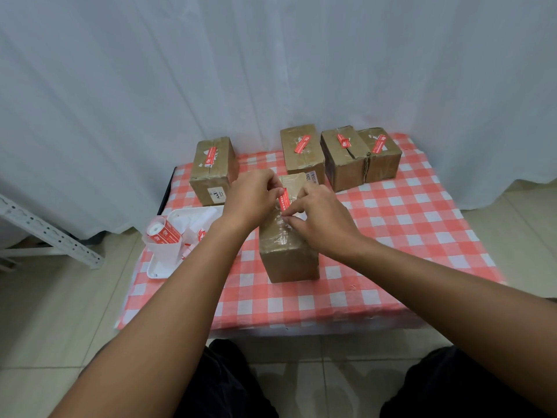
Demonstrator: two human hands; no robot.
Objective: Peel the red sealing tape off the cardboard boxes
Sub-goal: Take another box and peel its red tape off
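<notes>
Table with checked cloth (407,224) carries 5 cardboard boxes: 4 at the back, 1 in front being worked.

Near box (287,254) stands mid-table, closest to the person. Looks stiff and light, wrapped in glossy clear tape, so probably slippery under the fingers; it likely needs pinning down so it doesn't lift with the pull.

Back boxes: left one (212,170), middle one (301,149), and 2 touching at right (342,158) and (381,155). Each has its red strip on top, so 4 left to do.

White tray (156,270) at left holds a tape roll (164,232) and red scraps.

Left hand (251,196) is on the near box's top far edge, fingers curled, pinching the upper end of the red strip (284,200). Right hand (319,218) has fingertips pinched on its lower end.

Strip: thin, soft, tears easily by my guess. Best hold is a lifted end; peel low and slow along its length.
</notes>
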